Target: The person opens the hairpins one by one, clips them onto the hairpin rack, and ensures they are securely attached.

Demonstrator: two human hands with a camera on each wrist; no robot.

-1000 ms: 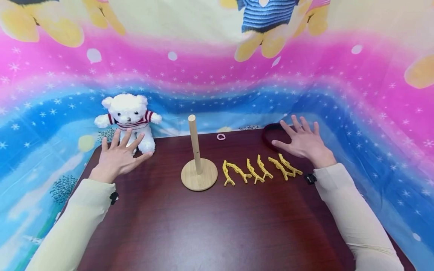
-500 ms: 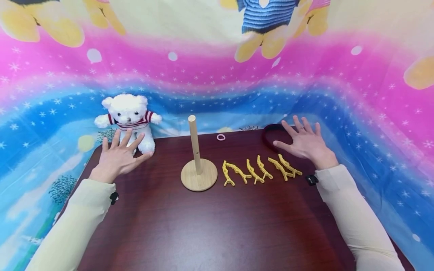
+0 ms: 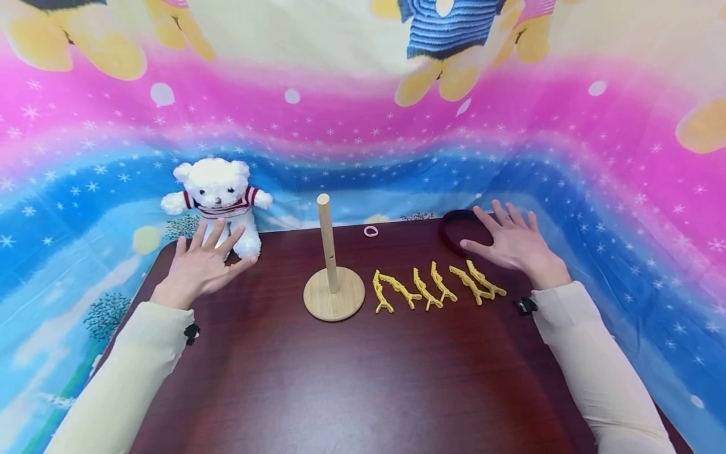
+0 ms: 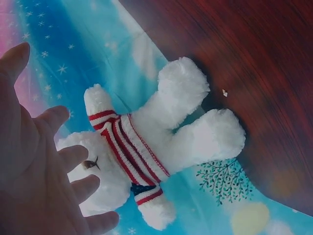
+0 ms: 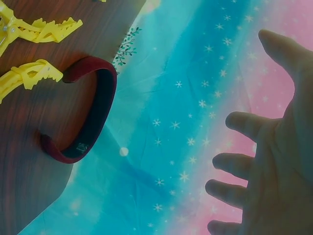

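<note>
My left hand (image 3: 201, 268) hovers with fingers spread in front of a white teddy bear (image 3: 218, 192), which wears a red-striped sweater. The left wrist view shows the bear (image 4: 146, 142) beyond the spread fingers. At the right, my other hand (image 3: 518, 246) is held in the air with fingers apart, beside a dark red headband (image 3: 448, 236). In the right wrist view the headband (image 5: 105, 98) lies apart from that hand. Several yellow toothed clips (image 3: 422, 290) lie in a row on the table. Neither hand holds anything.
A wooden stand (image 3: 334, 307) with a round base and upright post stands left of the clips. A small pink hair tie (image 3: 371, 231) lies near the back edge of the dark brown table (image 3: 317, 391). A printed cloth (image 3: 351, 151) hangs around the table.
My right hand has shifted slightly to the right and down in the head view. The whole view has tilted a little; the left hand and the objects keep their places.
</note>
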